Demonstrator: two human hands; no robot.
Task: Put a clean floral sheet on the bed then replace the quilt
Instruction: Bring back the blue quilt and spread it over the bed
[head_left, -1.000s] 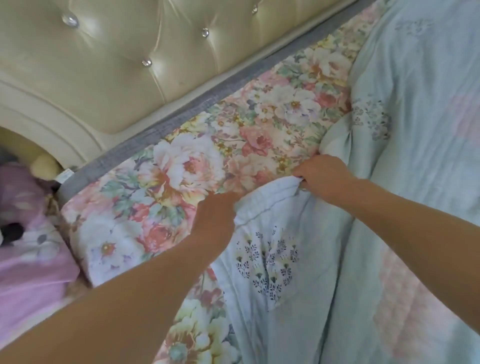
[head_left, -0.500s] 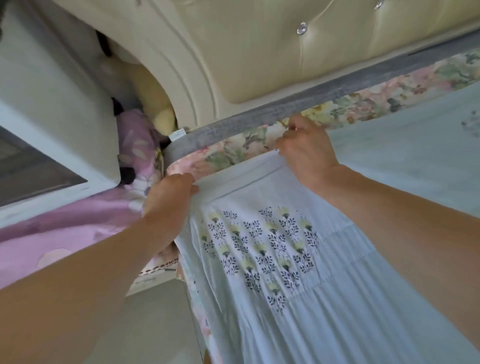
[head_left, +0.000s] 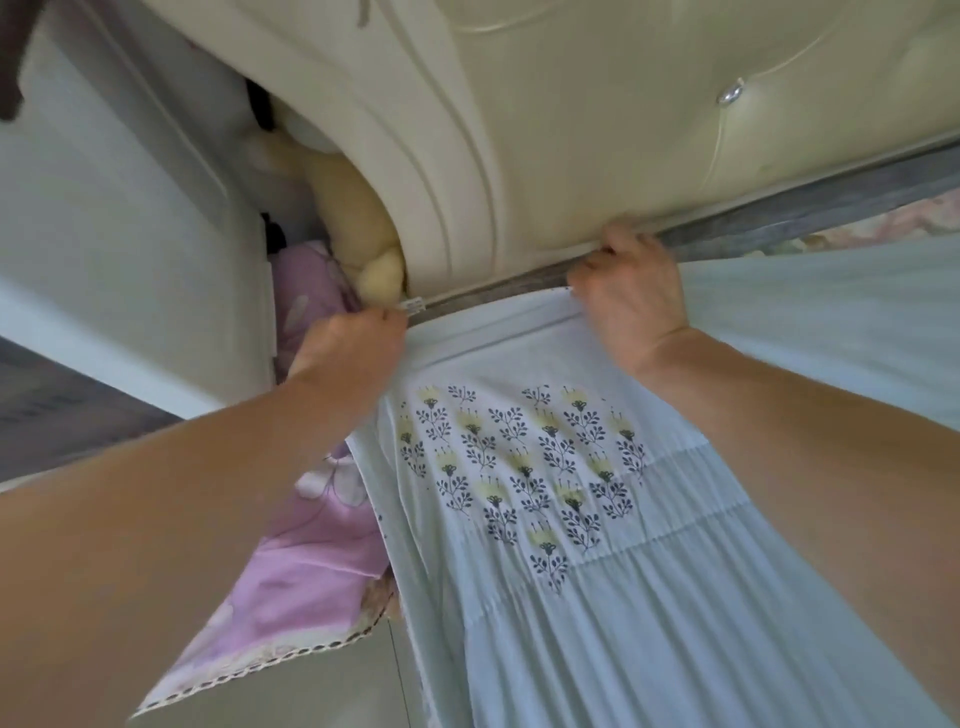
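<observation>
Quilt (head_left: 597, 519): over the bed, top edge at the headboard (head_left: 571, 156); sheet (head_left: 883, 228) showing beyond it
Left hand (head_left: 348, 348): I pinch the quilt's corner
Right hand (head_left: 631, 296): I grip its top edge

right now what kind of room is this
Most likely a bedroom, at the head of a bed. A cream tufted headboard stands behind the grey mattress edge, and both hands, left hand and right hand, hold a pale blue quilt up against it.

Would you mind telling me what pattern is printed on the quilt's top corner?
Small dark-blue sprigs with pale yellow flowers on the light-blue quilt, in the head view.
</observation>
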